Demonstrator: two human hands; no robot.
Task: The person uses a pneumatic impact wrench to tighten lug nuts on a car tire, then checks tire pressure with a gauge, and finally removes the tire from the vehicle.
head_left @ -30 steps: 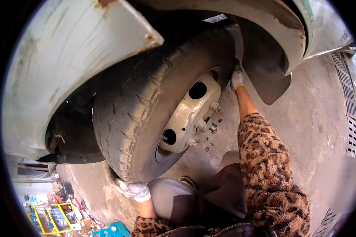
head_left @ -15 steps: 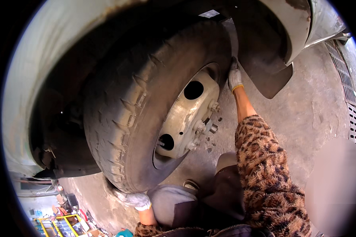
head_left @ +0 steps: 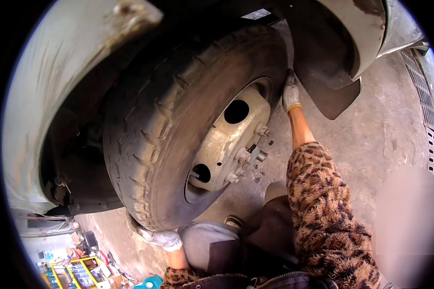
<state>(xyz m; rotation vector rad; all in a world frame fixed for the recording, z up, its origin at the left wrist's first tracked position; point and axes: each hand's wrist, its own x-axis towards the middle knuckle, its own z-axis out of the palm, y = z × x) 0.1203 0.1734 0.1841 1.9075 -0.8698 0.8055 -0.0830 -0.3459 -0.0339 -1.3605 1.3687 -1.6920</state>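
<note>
A large wheel with a worn black tyre (head_left: 144, 144) and a cream steel rim (head_left: 226, 135) stands tilted in the vehicle's wheel arch. Wheel nuts and studs (head_left: 243, 154) show around the hub area. My right hand (head_left: 291, 94), in a white knit glove with a yellow cuff, grips the tyre's far right edge; its fingertips are dark and partly hidden. My left hand (head_left: 163, 239), also gloved, holds the tyre low at the near side, its fingers partly behind the tread. Both arms wear leopard-patterned fuzzy sleeves.
Pale bodywork (head_left: 38, 96) curves over the wheel, with a rusty edge at upper left. A dark mud flap (head_left: 330, 98) hangs at right. A floor grate (head_left: 419, 91) lies far right. At lower left stand a yellow-framed rack (head_left: 74, 272) and clutter. Small dark bits lie on the concrete.
Both hands keep their places on the tyre. The view has shifted slightly, and the rusty bodywork edge at upper left comes further into it.
</note>
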